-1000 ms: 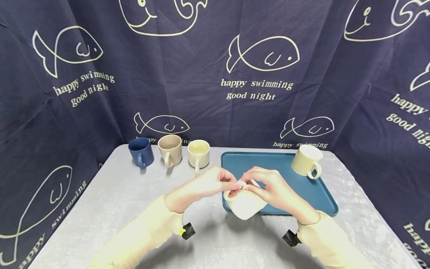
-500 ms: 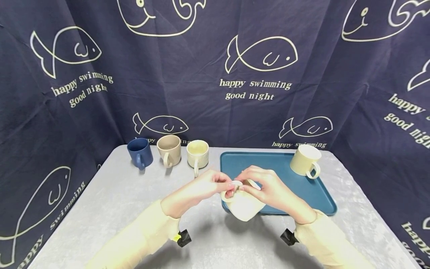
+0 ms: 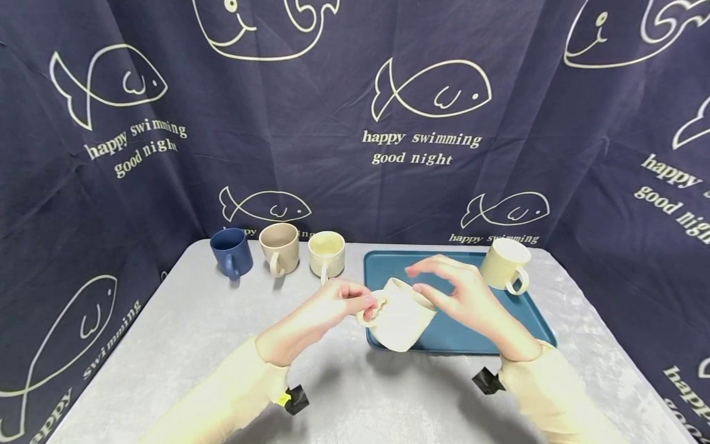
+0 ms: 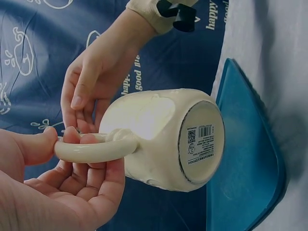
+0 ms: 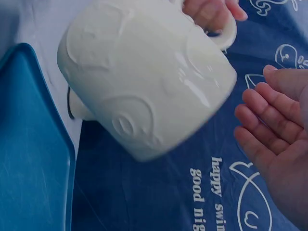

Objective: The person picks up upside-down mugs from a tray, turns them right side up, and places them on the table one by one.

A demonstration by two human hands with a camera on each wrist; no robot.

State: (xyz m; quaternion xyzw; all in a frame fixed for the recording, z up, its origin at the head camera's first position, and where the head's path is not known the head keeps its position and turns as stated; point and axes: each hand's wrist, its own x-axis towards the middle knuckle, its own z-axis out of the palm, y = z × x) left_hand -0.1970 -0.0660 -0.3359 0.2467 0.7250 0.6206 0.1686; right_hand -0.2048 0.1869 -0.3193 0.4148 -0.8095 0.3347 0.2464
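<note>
From where I sit, I have the left hand [image 3: 326,316] pinching the handle [image 4: 103,153] of a cream mug [image 3: 400,324], thumb and curled fingers closed about it. That mug is held tilted, seen against the near-left corner of a blue tray [image 3: 385,266]; my left wrist view shows a printed label [image 4: 200,143] on its base. At the mug's 2 o'clock I have the right hand [image 3: 470,302], fingers loosely bent, near the mug but apart from it. Farther out at 2 o'clock a pale mug [image 3: 495,271] stands upright on the tray. Toward 10 o'clock, a speckled mug [image 3: 336,264], a beige mug [image 3: 288,256] and a navy mug [image 3: 240,259] stand on the desk [image 3: 355,401].
</note>
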